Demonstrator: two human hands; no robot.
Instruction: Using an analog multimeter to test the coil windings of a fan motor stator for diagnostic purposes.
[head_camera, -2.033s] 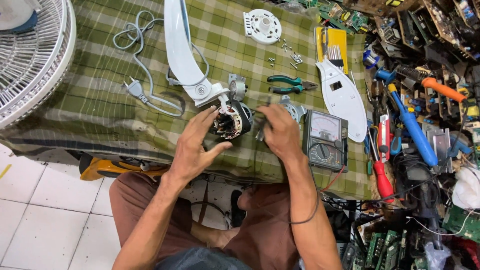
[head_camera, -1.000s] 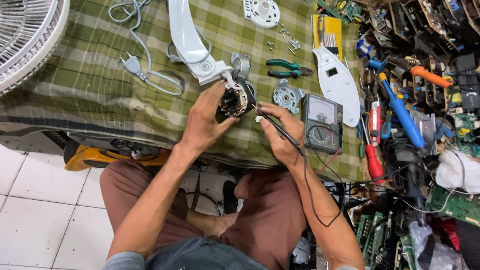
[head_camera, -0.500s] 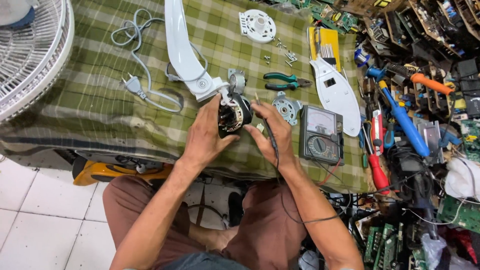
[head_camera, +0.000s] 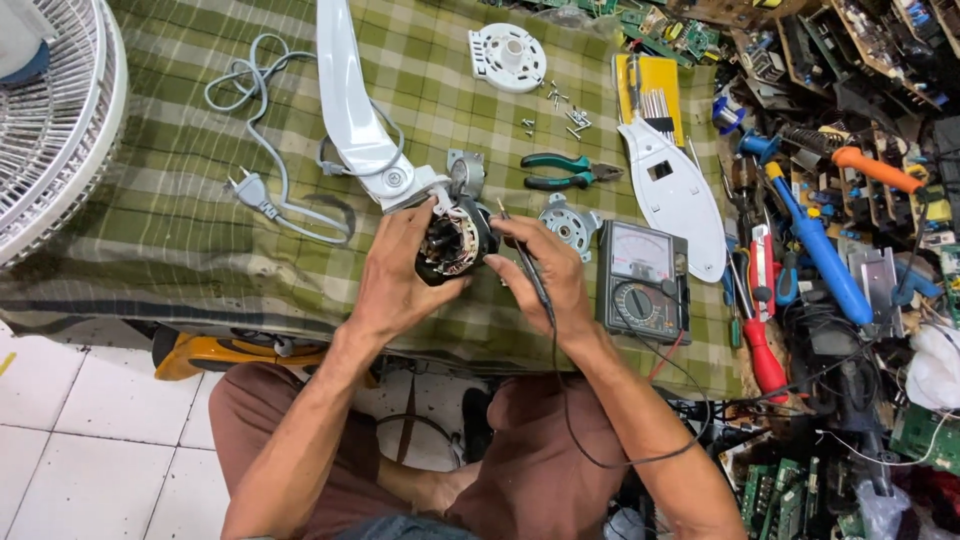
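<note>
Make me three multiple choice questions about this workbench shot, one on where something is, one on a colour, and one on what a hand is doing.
1. Where does the meter lie?
A. to the right of the right hand
B. on the fan grille
C. on the floor tiles

2. What colour are the handles of the pliers?
A. orange
B. green
C. white

3. What is the right hand doing?
A. resting flat and empty
B. gripping the pliers
C. holding a probe against the motor

Answers:
1 A, the meter sits on the cloth just right of that hand.
2 B, both handles are dark green.
3 C, the probe runs through the fingers, its tip at the motor, which the left hand cradles.
</note>
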